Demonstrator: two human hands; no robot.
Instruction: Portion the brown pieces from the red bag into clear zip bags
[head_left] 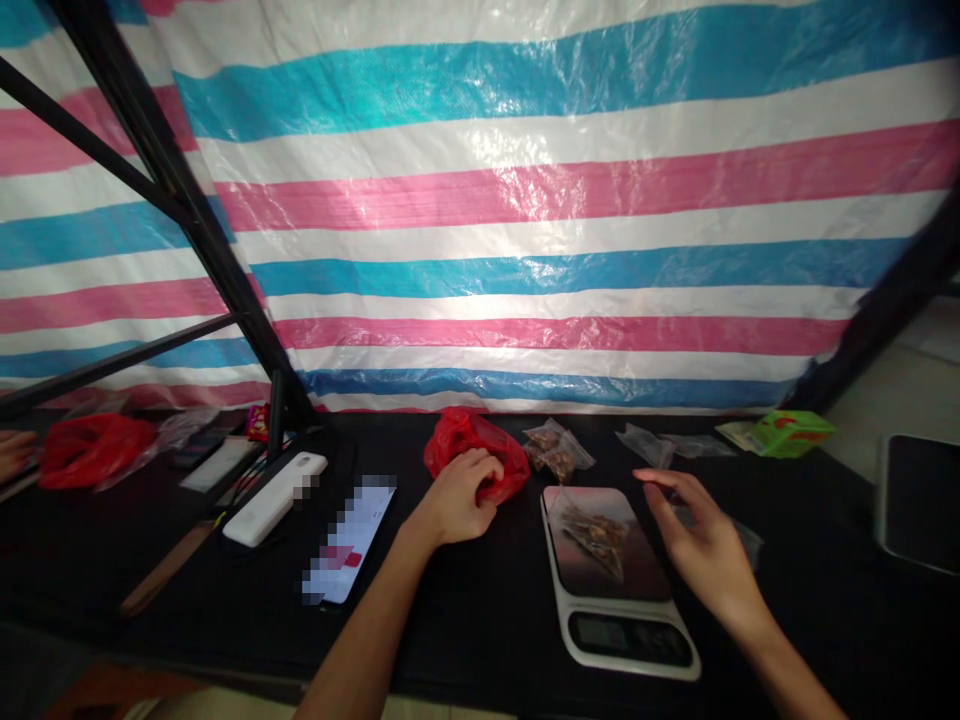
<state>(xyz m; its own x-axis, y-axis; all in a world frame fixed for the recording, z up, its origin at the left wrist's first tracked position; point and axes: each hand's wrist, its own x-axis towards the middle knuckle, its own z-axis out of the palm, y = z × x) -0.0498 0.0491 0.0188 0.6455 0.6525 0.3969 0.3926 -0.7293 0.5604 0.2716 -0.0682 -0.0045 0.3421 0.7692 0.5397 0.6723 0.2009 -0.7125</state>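
Note:
My left hand (pixel 461 497) is at the mouth of a red plastic bag (pixel 501 450), its fingers curled in at the near rim; whatever they grip is hidden. My right hand (pixel 697 540) hovers just right of a white kitchen scale (pixel 564 625), fingers stretched out and holding nothing. A small clear bag with brown dried pieces (pixel 596 535) lies on the scale's shiny plate. Behind the scale, beside the red bag, are more small filled clear bags (pixel 559 450). Flat clear bags (pixel 646 445) lie beyond my right hand, and another clear bag (pixel 748 543) is partly hidden behind it.
A phone (pixel 352 545) with a lit screen and a white power strip (pixel 274 500) lie to the left. A green box (pixel 793 433) stands at the back right. At far left, another person's hand (pixel 15 452) is near a second red bag (pixel 97 450). Striped sheeting (pixel 525 270) rises behind the table.

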